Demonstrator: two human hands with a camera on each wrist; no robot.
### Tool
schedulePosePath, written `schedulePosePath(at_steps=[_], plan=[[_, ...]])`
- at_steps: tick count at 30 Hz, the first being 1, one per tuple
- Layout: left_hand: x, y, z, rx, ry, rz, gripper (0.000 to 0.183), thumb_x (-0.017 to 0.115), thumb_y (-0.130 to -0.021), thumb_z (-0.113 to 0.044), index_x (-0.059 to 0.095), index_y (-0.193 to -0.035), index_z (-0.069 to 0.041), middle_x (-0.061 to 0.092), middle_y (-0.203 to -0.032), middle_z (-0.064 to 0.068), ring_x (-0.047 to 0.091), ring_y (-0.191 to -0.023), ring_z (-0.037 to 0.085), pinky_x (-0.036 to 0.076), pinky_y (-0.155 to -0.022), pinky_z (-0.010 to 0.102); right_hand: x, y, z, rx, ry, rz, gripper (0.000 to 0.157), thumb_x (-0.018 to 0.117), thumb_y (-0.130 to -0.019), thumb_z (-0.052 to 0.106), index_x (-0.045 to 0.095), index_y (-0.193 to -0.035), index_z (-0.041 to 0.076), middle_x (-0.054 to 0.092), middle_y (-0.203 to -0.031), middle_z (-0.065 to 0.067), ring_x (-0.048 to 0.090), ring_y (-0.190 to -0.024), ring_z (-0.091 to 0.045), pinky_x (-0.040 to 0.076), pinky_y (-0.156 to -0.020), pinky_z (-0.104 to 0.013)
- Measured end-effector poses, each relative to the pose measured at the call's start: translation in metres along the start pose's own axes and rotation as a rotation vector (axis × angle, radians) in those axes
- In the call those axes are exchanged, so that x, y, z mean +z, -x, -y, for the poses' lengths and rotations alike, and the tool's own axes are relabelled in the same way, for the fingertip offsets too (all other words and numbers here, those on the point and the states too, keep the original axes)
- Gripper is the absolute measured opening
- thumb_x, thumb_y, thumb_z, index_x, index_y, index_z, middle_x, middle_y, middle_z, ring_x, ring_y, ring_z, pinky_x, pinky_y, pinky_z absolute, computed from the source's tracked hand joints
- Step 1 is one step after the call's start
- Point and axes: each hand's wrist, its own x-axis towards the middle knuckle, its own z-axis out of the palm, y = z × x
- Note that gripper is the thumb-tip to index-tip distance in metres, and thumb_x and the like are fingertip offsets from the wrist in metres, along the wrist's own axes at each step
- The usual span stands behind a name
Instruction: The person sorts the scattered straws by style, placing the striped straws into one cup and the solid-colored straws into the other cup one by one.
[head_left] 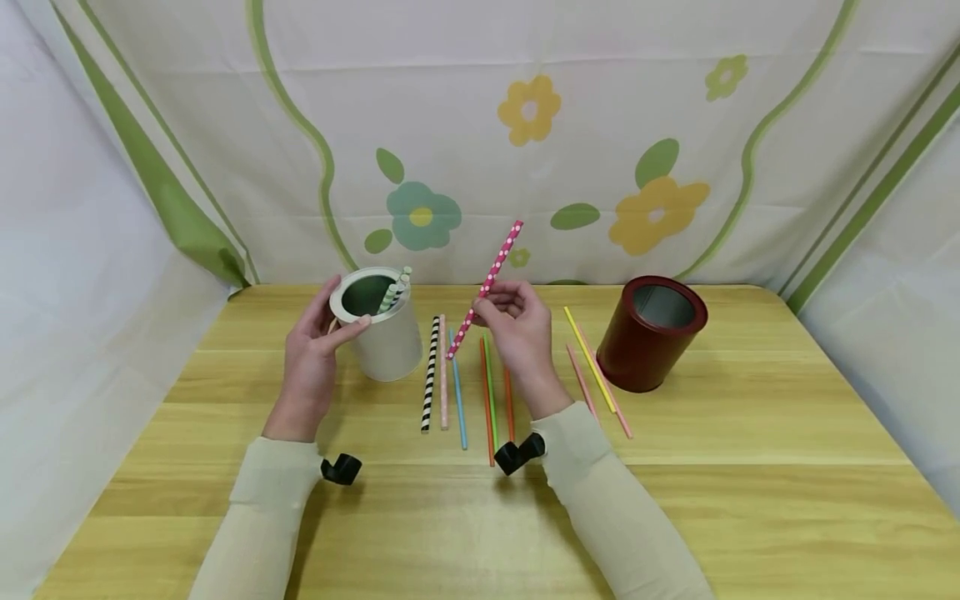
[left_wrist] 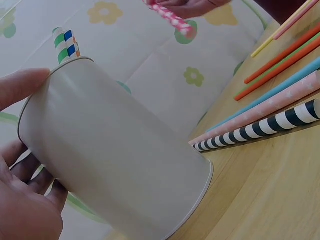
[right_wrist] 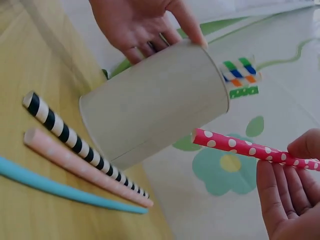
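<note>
My left hand (head_left: 311, 354) grips a white can (head_left: 390, 342) from its left side, thumb at the rim and fingers round the far wall. Several patterned paper straws (right_wrist: 242, 72), with green, blue and orange marks, poke out of the can's top. Between thumb and fingers, my right hand (head_left: 517, 325) pinches a pink paper straw with white dots (head_left: 498, 262). That straw is held tilted above the table, its lower end to the right of the can.
On the wooden table (head_left: 420, 525) lie a black-and-white striped straw (head_left: 430, 375), a pale pink straw (head_left: 443, 375), a blue straw (head_left: 459, 400), and orange and green straws. Further right, yellow (head_left: 588, 358) and pink straws lie beside a dark red can (head_left: 645, 342). A flowered curtain (head_left: 450, 108) hangs behind.
</note>
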Motion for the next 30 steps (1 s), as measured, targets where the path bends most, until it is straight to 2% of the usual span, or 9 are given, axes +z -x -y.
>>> schedulePosePath(at_steps=[5, 11, 15, 21, 26, 30], plan=[[-0.002, 0.000, 0.000, -0.004, 0.009, -0.013, 0.077, 0.072, -0.102, -0.005, 0.039, -0.168, -0.022, 0.039, -0.173, -0.001, 0.029, -0.161, 0.014, 0.019, -0.138, 0.037, 0.015, -0.001, 0.017, -0.114, 0.012, 0.031, 0.024, 0.071, -0.095, -0.005, 0.063, -0.117, 0.001, 0.067, -0.105, -0.008, 0.065, -0.093, -0.018, 0.068, -0.083, -0.030], [-0.003, -0.001, 0.000, -0.003, 0.004, -0.013, 0.076, 0.072, -0.102, -0.006, 0.038, -0.169, -0.023, 0.039, -0.173, -0.001, 0.030, -0.161, 0.013, 0.020, -0.138, 0.036, 0.033, 0.001, 0.036, -0.242, 0.102, 0.072, 0.023, 0.074, -0.095, 0.000, 0.064, -0.115, 0.001, 0.068, -0.106, -0.008, 0.065, -0.095, -0.016, 0.063, -0.081, -0.021], [-0.002, -0.002, 0.000, 0.010, 0.008, -0.011, 0.075, 0.072, -0.103, -0.006, 0.038, -0.168, -0.021, 0.040, -0.173, 0.000, 0.032, -0.160, 0.013, 0.023, -0.137, 0.033, 0.046, 0.003, 0.046, -0.305, 0.086, 0.104, 0.024, 0.074, -0.095, 0.002, 0.062, -0.116, 0.000, 0.068, -0.109, -0.010, 0.066, -0.097, -0.017, 0.063, -0.084, -0.023], [0.001, -0.001, 0.000, 0.017, -0.026, -0.018, 0.074, 0.072, -0.102, -0.007, 0.040, -0.167, -0.023, 0.040, -0.172, -0.001, 0.033, -0.160, 0.014, 0.026, -0.136, 0.035, 0.062, 0.005, 0.050, -0.324, 0.093, 0.143, 0.025, 0.074, -0.098, 0.005, 0.061, -0.119, 0.001, 0.069, -0.113, -0.013, 0.068, -0.100, -0.018, 0.065, -0.090, -0.027], [0.003, -0.001, 0.001, 0.030, -0.043, -0.028, 0.074, 0.073, -0.102, -0.009, 0.041, -0.167, -0.023, 0.040, -0.172, -0.001, 0.033, -0.160, 0.014, 0.027, -0.136, 0.036, 0.070, 0.006, 0.043, -0.332, 0.133, 0.158, 0.023, 0.072, -0.099, 0.005, 0.062, -0.119, 0.001, 0.070, -0.113, -0.015, 0.070, -0.102, -0.021, 0.066, -0.092, -0.029], [0.006, -0.001, 0.001, 0.044, -0.044, -0.033, 0.074, 0.073, -0.102, -0.008, 0.040, -0.167, -0.019, 0.039, -0.173, 0.000, 0.033, -0.162, 0.014, 0.024, -0.137, 0.036, 0.072, 0.004, 0.036, -0.350, 0.163, 0.163, 0.021, 0.071, -0.099, 0.004, 0.062, -0.118, 0.000, 0.070, -0.113, -0.016, 0.071, -0.103, -0.024, 0.067, -0.092, -0.036]])
